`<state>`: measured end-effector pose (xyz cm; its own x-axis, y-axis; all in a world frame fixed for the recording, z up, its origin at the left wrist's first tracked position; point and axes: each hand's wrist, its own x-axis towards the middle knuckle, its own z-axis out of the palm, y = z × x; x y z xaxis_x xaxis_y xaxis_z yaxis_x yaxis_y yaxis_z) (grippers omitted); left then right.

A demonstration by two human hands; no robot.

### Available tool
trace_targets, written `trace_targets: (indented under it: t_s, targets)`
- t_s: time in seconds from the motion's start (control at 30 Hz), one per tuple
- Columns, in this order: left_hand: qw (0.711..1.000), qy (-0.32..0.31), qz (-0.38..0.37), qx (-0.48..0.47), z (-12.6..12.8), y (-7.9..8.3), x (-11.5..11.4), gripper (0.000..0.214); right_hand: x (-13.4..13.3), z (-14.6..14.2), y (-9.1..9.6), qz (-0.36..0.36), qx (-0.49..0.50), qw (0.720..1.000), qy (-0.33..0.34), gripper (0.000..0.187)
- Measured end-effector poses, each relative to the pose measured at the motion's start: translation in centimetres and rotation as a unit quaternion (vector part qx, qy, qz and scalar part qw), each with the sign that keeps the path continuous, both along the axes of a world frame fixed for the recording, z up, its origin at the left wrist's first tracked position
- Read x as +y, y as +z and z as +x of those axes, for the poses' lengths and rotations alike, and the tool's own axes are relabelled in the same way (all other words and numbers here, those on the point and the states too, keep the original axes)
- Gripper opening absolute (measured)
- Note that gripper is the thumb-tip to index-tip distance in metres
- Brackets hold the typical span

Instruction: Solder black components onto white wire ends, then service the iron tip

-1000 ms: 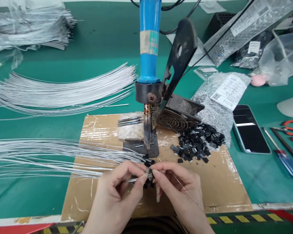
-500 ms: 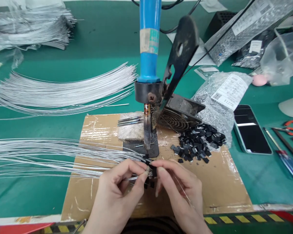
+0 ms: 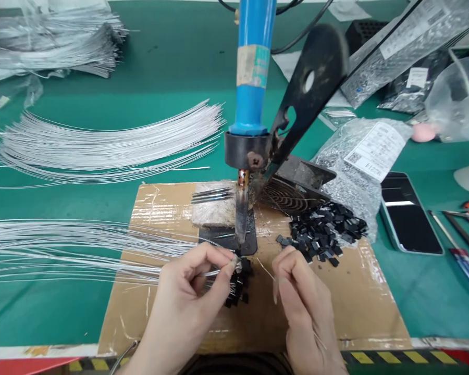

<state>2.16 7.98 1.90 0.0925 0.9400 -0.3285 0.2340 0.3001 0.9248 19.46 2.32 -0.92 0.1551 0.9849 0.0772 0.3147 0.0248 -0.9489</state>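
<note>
My left hand (image 3: pixel 197 291) has thumb and forefinger pinched just below the soldering iron (image 3: pixel 241 208), beside its tip. White wire (image 3: pixel 172 271) runs into the fingers from the left, and a small silvery bit shows at the fingertips; its exact shape is unclear. Below the fingertips, small black pieces (image 3: pixel 238 286) cluster at the ends of the wires. My right hand (image 3: pixel 307 307) is closed around a thin solder wire (image 3: pixel 264 268), whose free end points up and left towards the iron tip. The iron is clamped with its tip down, its blue handle above.
A pile of small black pieces (image 3: pixel 328 229) lies right on the cardboard (image 3: pixel 367 307). Behind the iron stands a small fan (image 3: pixel 293 190). A phone (image 3: pixel 410 213), a screwdriver (image 3: pixel 467 265) and bubble-wrapped bags (image 3: pixel 349 172) lie right; a wire bundle (image 3: pixel 113 146) lies left.
My right hand has drawn away to the right from my left hand, taking the solder wire with it. My left hand keeps its pinch, and the black pieces below show more fully.
</note>
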Motion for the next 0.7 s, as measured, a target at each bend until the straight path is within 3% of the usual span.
trace_targets:
  t_s: [0.23,0.47,0.7]
  targets:
    - [1.0,-0.025,0.007,0.002,0.0,0.2,1.2,0.013,1.0,-0.2,0.9,0.002,0.094,0.996,0.003,0.023]
    - [1.0,-0.008,0.011,-0.019,0.4,0.8,2.0,0.012,1.5,-1.2,1.7,-0.068,0.166,0.982,-0.053,0.024]
    - [0.999,0.0,0.017,-0.031,0.5,0.8,2.4,0.011,1.8,-1.5,1.7,-0.061,0.158,0.983,-0.072,0.026]
